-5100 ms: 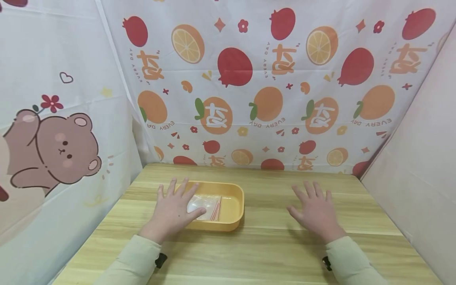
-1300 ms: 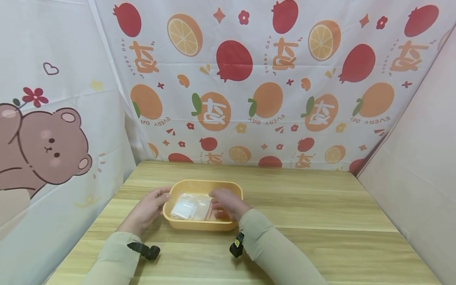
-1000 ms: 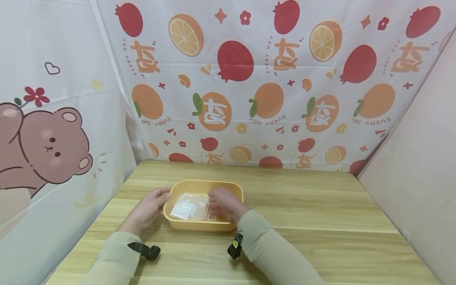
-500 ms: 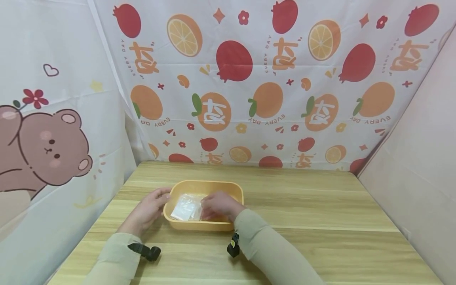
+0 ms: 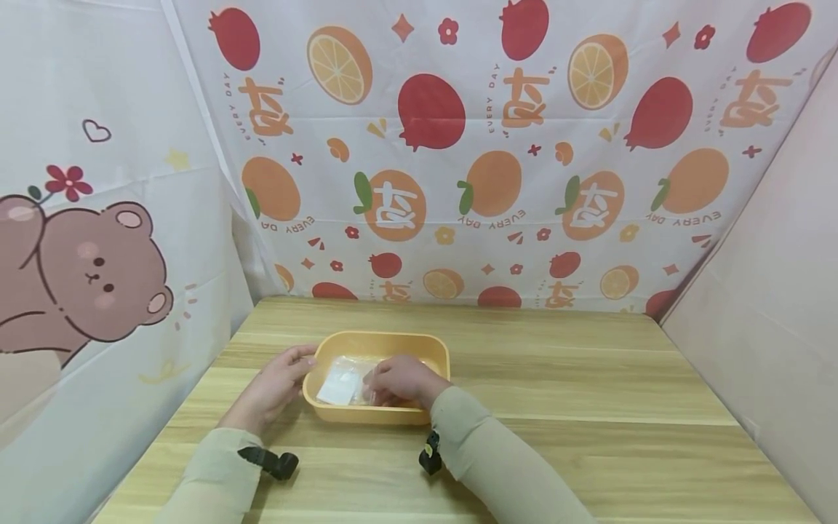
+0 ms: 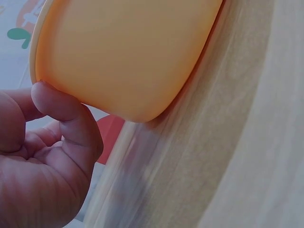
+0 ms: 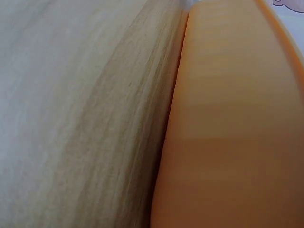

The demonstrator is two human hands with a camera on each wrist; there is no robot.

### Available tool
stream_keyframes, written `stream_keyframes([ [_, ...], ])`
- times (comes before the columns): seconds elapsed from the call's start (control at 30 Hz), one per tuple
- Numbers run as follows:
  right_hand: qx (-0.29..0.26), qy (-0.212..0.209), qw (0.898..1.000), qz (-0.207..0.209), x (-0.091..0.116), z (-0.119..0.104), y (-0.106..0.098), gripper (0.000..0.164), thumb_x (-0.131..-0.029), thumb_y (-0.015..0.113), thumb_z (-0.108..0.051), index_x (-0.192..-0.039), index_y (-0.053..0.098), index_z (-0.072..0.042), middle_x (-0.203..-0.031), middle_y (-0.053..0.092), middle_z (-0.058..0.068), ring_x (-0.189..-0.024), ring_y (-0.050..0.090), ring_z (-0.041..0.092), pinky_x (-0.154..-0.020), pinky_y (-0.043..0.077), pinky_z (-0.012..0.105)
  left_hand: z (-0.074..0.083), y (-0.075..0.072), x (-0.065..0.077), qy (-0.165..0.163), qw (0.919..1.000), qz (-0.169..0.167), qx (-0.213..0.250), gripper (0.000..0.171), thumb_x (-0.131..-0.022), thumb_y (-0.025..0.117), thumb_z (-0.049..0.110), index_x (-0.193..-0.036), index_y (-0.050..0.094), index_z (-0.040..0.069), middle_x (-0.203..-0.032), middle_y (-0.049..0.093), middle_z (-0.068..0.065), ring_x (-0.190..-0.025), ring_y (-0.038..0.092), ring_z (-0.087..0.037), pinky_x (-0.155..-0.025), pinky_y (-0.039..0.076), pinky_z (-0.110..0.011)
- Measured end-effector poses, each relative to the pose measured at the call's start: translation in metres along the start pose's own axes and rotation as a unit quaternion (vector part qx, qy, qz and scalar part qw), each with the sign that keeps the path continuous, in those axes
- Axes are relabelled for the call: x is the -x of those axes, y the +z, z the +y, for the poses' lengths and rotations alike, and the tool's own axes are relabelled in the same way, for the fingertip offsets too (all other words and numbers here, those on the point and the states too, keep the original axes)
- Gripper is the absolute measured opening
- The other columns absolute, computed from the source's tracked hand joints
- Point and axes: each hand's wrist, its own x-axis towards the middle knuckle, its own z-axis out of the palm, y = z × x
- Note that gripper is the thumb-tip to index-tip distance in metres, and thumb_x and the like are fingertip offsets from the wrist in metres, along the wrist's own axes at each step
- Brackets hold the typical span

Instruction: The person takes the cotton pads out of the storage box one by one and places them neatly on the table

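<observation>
A yellow plastic tray (image 5: 376,416) sits on the table. In it lie thin clear zip-lock bags (image 5: 340,386) with a white patch at their left end. My left hand (image 5: 275,382) holds the tray's left end; in the left wrist view, the thumb (image 6: 59,102) presses at the rim with the fingers curled behind. My right hand (image 5: 402,380) reaches into the tray, curled fingers pinching the right edge of the zip-lock bags, whose red-striped end it hides. In the right wrist view only the tray's outer wall (image 7: 232,123) and the table show; the hand is out of that view.
The wood-grain table (image 5: 556,378) extends to both sides of the tray. A fruit-print curtain (image 5: 458,167) hangs behind it, a bear-print curtain (image 5: 98,276) at the left, and a plain white one (image 5: 772,291) at the right. Each sleeve carries a black wrist strap.
From open hands above the table, both came to the tray: left to its end, right inside. Over the last second the right hand shifted left over the bags' striped end and its fingers closed.
</observation>
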Motion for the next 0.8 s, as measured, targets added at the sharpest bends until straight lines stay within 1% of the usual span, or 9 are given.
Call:
stream_keyframes([
  [0.1,0.0,0.001,1.0,0.015,0.001,0.0,0.0,0.012,-0.097,0.066,-0.012,-0.095,0.073,-0.001,-0.088,0.072,0.007,-0.07,0.067,0.019,-0.065,0.059,0.033,-0.001,0.0,0.0,0.002,1.0,0.001,0.001,0.05,-0.109,0.045,0.018,-0.152,0.032,-0.005,-0.142,0.046,-0.029,-0.106,0.062,-0.02,-0.082,0.057,-0.032],
  [0.23,0.007,-0.008,0.999,0.042,0.004,-0.002,-0.002,0.012,-0.099,0.066,-0.017,-0.093,0.073,-0.009,-0.083,0.068,0.006,-0.067,0.064,0.02,-0.061,0.057,0.032,-0.003,-0.001,0.0,0.006,1.0,-0.001,0.006,0.048,-0.11,0.044,0.017,-0.151,0.032,-0.006,-0.136,0.052,-0.027,-0.102,0.064,-0.019,-0.081,0.058,-0.033],
  [0.3,0.008,-0.026,0.998,0.052,0.005,-0.003,-0.004,0.012,-0.099,0.066,-0.018,-0.095,0.074,-0.011,-0.08,0.067,0.006,-0.068,0.062,0.019,-0.062,0.056,0.032,-0.003,-0.001,-0.001,0.008,0.9999,-0.002,0.008,0.048,-0.11,0.044,0.017,-0.151,0.032,-0.006,-0.134,0.053,-0.026,-0.102,0.064,-0.018,-0.081,0.058,-0.033],
  [0.37,0.011,-0.049,0.997,0.061,0.007,-0.005,-0.006,0.013,-0.099,0.064,-0.019,-0.096,0.074,-0.01,-0.079,0.065,0.004,-0.069,0.06,0.016,-0.064,0.054,0.031,-0.004,-0.002,-0.001,0.011,0.9999,-0.004,0.009,0.048,-0.11,0.044,0.017,-0.15,0.032,-0.006,-0.133,0.054,-0.025,-0.102,0.064,-0.019,-0.082,0.058,-0.033],
  [0.47,0.004,-0.082,0.994,0.067,0.009,-0.008,-0.011,0.018,-0.1,0.063,-0.019,-0.1,0.073,-0.004,-0.084,0.064,0.004,-0.074,0.058,0.016,-0.069,0.053,0.033,-0.004,-0.002,-0.002,0.014,0.9998,-0.007,0.011,0.048,-0.11,0.043,0.017,-0.151,0.032,-0.006,-0.135,0.052,-0.026,-0.103,0.063,-0.019,-0.083,0.058,-0.033],
  [0.57,0.001,-0.099,0.992,0.078,0.015,-0.011,-0.018,0.024,-0.1,0.063,-0.023,-0.107,0.072,-0.002,-0.096,0.067,0.008,-0.083,0.063,0.021,-0.075,0.055,0.035,-0.004,-0.002,-0.002,0.015,0.9998,-0.006,0.011,0.048,-0.11,0.043,0.018,-0.151,0.032,-0.006,-0.138,0.05,-0.028,-0.105,0.063,-0.02,-0.082,0.058,-0.033],
  [0.67,-0.015,-0.106,0.991,0.084,0.022,-0.014,-0.028,0.027,-0.1,0.064,-0.027,-0.114,0.073,-0.005,-0.112,0.07,0.01,-0.096,0.067,0.032,-0.082,0.057,0.037,-0.003,-0.001,-0.001,0.015,0.9999,-0.004,0.007,0.049,-0.11,0.044,0.018,-0.151,0.031,-0.006,-0.141,0.048,-0.029,-0.106,0.063,-0.021,-0.082,0.058,-0.034],
  [0.73,-0.038,-0.115,0.989,0.085,0.027,-0.015,-0.035,0.028,-0.101,0.063,-0.027,-0.12,0.072,-0.007,-0.122,0.068,0.013,-0.104,0.066,0.039,-0.086,0.057,0.038,-0.002,-0.001,-0.001,0.014,0.9999,-0.003,0.006,0.049,-0.11,0.044,0.018,-0.151,0.031,-0.006,-0.142,0.047,-0.029,-0.107,0.062,-0.022,-0.082,0.058,-0.034],
  [0.8,-0.053,-0.124,0.987,0.084,0.033,-0.014,-0.043,0.03,-0.103,0.06,-0.026,-0.125,0.07,-0.007,-0.128,0.066,0.014,-0.106,0.066,0.036,-0.088,0.057,0.039,-0.003,-0.001,-0.001,0.014,0.9999,-0.004,0.008,0.049,-0.11,0.043,0.017,-0.151,0.031,-0.006,-0.142,0.047,-0.03,-0.108,0.062,-0.023,-0.082,0.058,-0.034],
])
